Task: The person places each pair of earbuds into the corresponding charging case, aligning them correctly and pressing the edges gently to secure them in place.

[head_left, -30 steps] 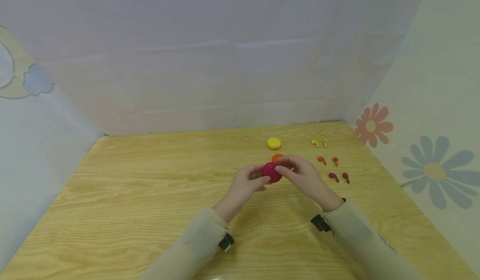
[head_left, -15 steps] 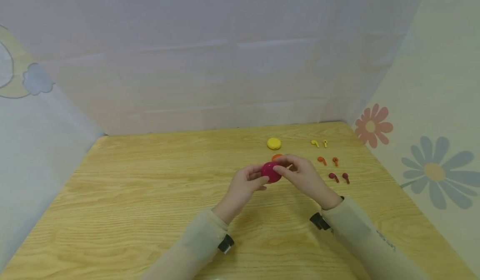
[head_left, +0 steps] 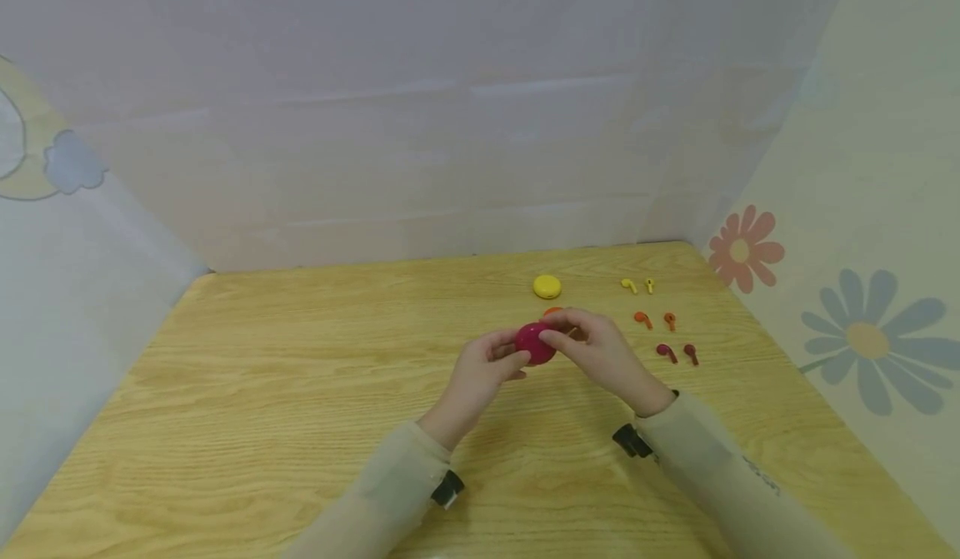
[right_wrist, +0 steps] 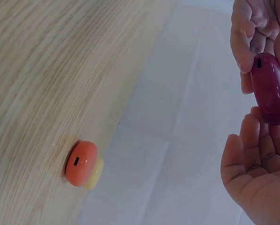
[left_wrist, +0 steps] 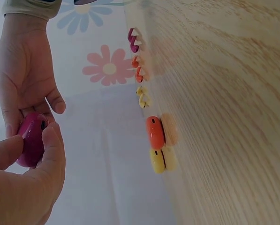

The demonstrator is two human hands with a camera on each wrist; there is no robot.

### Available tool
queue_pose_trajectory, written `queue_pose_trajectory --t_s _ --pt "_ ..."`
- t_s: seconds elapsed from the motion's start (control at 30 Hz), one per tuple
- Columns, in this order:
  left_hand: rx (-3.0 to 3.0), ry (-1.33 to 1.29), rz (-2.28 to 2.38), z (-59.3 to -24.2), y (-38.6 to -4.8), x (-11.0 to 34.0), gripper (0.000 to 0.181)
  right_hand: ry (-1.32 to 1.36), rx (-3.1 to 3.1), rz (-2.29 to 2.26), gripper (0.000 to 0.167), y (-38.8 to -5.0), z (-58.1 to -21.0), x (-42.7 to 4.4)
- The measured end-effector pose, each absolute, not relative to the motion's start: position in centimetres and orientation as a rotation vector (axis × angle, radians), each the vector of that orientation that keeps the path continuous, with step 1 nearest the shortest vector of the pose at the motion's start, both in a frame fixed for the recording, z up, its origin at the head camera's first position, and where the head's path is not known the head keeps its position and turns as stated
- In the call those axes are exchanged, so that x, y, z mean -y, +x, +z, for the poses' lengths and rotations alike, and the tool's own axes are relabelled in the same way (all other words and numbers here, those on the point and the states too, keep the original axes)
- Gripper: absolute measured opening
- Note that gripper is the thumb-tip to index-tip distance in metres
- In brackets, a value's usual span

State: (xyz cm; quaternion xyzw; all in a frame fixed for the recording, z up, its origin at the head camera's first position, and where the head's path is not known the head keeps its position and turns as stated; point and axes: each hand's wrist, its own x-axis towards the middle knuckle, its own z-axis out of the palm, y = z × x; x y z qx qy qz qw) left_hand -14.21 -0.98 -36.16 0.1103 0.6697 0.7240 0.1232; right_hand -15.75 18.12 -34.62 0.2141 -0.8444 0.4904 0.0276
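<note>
Not a huge change here, honestly — compared with a second ago, both hands have drifted a bit to the person's left, and the magenta case [head_left: 536, 343] has gone with them. It's held up off the table [head_left: 300, 376], in front of the orange case [left_wrist: 155, 132], which the right hand [head_left: 602, 352] now covers slightly more in the head view. The left hand [head_left: 476, 376] pinches the magenta case between thumb and fingers; the right thumb and a finger grip its other side. Looks closed to me. The yellow case [head_left: 547, 286] hasn't budged, and the magenta earbuds [head_left: 663, 349], orange earbuds [head_left: 641, 317] and yellow earbuds [head_left: 627, 283] lie in the same pairs over on the right — so I'd call this the same two-handed hold, just moved slightly.
</note>
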Motion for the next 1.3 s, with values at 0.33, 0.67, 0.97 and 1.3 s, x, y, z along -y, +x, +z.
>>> queue_pose_trajectory --t_s 0.33,0.67,0.97,1.3 --pt "-1.967 0.326 2.109 -36.4 -14.0 1.4 0.034 0.643 2.611 1.527 0.020 -15.8 -34.7 -17.5" --pt "-1.967 0.313 2.132 -36.4 -14.1 1.7 0.035 0.638 2.598 1.540 0.020 -15.9 -34.7 -16.9" --pt "-1.999 0.266 2.140 -36.4 -14.1 1.9 0.034 0.634 2.574 1.575 0.020 -16.0 -34.7 -16.4" --pt "-2.029 0.244 2.153 -36.3 -13.9 2.2 0.034 0.618 2.568 1.630 0.020 -16.1 -34.6 -15.9"
